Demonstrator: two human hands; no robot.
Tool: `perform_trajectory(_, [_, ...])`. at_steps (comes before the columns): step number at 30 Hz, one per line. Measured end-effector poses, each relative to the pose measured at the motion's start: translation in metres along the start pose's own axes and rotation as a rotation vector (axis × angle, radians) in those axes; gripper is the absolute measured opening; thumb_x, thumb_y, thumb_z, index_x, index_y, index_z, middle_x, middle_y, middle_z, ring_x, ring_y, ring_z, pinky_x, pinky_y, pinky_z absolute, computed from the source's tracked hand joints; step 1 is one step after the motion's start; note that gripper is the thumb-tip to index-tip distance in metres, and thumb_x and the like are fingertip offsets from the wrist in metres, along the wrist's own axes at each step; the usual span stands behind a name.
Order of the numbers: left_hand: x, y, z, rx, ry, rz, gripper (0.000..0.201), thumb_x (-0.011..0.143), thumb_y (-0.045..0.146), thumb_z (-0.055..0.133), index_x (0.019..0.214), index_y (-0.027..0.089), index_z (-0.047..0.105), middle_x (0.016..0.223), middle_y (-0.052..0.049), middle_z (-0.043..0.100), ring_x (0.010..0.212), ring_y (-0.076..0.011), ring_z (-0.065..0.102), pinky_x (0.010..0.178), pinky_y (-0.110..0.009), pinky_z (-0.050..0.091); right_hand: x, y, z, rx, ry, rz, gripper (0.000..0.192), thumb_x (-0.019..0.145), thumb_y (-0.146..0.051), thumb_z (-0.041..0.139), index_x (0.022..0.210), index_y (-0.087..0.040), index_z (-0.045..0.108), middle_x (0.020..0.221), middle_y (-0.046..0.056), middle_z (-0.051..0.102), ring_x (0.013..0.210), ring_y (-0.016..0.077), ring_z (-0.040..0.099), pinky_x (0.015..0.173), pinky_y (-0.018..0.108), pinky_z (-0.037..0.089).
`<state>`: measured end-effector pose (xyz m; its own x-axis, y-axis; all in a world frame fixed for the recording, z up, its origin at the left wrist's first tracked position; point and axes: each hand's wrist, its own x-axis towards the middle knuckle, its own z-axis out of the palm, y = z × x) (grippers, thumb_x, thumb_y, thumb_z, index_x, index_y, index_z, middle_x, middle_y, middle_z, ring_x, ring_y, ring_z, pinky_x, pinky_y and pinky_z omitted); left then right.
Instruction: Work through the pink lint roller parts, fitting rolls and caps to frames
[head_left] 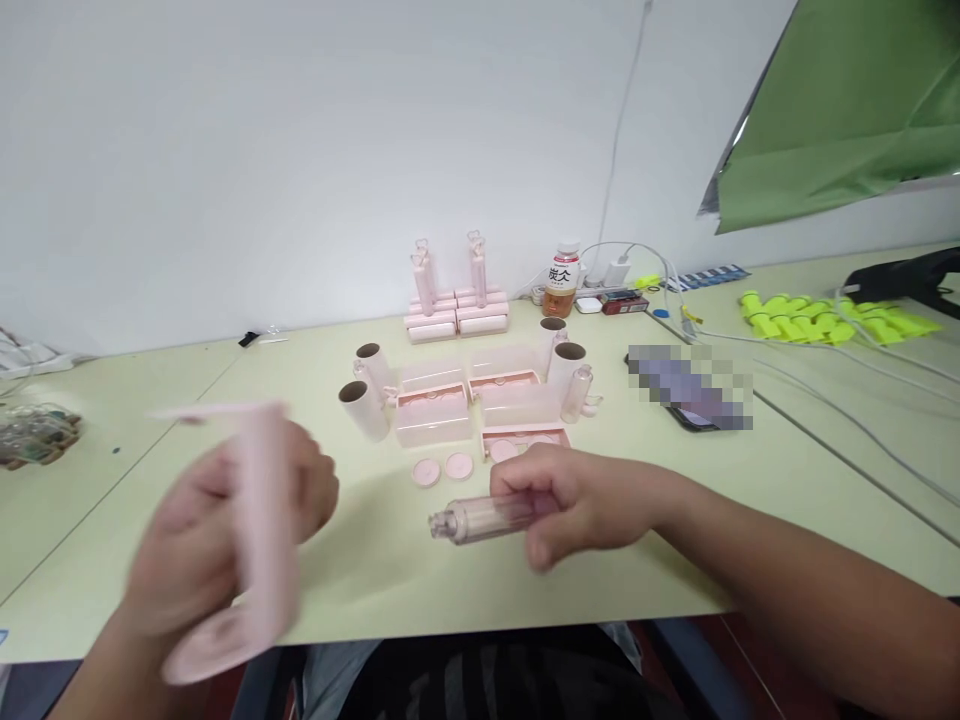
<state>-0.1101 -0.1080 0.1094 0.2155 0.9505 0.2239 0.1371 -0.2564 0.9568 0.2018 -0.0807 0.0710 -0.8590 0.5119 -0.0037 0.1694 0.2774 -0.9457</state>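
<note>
My left hand (225,530) grips a pale pink flat plastic piece (259,520), blurred by motion, held up over the near left of the table. My right hand (585,500) closes around a clear pinkish cylinder (480,520) lying sideways just above the tabletop, its capped end pointing left. Just beyond my hands lie two small pink round caps (442,468). Behind them sit pink open cases (435,412) and cardboard-cored rolls (365,408).
Finished pink rollers (454,300) are stacked near the wall. A drink bottle (562,278), chargers and cables (787,370) stand at the back right. A phone (690,400) lies right of the cases. Yellow-green parts (817,318) fill the far right; a bag (34,435) sits far left.
</note>
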Motion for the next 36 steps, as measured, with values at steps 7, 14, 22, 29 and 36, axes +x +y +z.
perform_trajectory(7, [0.035,-0.023,0.023,1.232,-0.235,0.179,0.033,0.097,0.042,0.043,0.081,0.021,0.063,0.066,0.0,0.063,0.057,-0.0138,0.054,0.055,-0.026,0.031,0.025,0.013,0.036,-0.661,0.055,-0.201,0.023,0.089,-0.037,0.064,0.083,-0.014,0.06,0.12,0.019,0.061,0.119,0.0313,0.052,0.099,0.045,0.043])
perform_trajectory(14, [0.072,-0.052,0.039,1.513,-0.404,0.418,0.033,0.098,0.032,0.046,0.073,0.016,0.06,0.067,-0.003,0.064,0.058,-0.0164,0.057,0.048,-0.028,0.018,0.041,0.029,0.048,-0.832,-0.012,-0.086,0.033,0.092,-0.04,0.06,0.097,-0.008,0.066,0.153,0.029,0.033,0.148,0.0415,0.016,0.117,0.056,0.023])
perform_trajectory(22, [0.073,-0.067,0.053,1.533,-0.5,0.559,0.013,0.084,0.01,0.056,0.073,0.014,0.06,0.065,-0.005,0.06,0.056,-0.0182,0.056,0.046,-0.028,0.022,0.045,0.037,0.055,-0.839,-0.012,-0.155,0.036,0.091,-0.038,0.062,0.1,-0.004,0.069,0.146,0.03,0.044,0.144,0.0365,0.032,0.118,0.049,0.026])
perform_trajectory(29, [0.076,-0.075,0.054,1.512,-0.56,0.528,0.018,0.091,0.018,0.054,0.074,0.014,0.062,0.066,-0.005,0.061,0.053,-0.0166,0.055,0.045,-0.027,0.022,0.044,0.037,0.069,-0.954,-0.042,-0.198,0.045,0.091,-0.038,0.058,0.11,0.003,0.069,0.143,0.034,0.045,0.141,0.0398,0.035,0.12,0.048,0.021])
perform_trajectory(36, [0.077,-0.076,0.056,1.467,-0.58,0.473,0.026,0.094,0.028,0.053,0.074,0.015,0.062,0.069,-0.004,0.063,0.049,-0.0139,0.051,0.045,-0.027,0.02,0.046,0.038,0.072,-1.017,-0.005,-0.195,0.05,0.089,-0.038,0.056,0.113,0.005,0.068,0.141,0.033,0.047,0.138,0.0403,0.04,0.117,0.049,0.026])
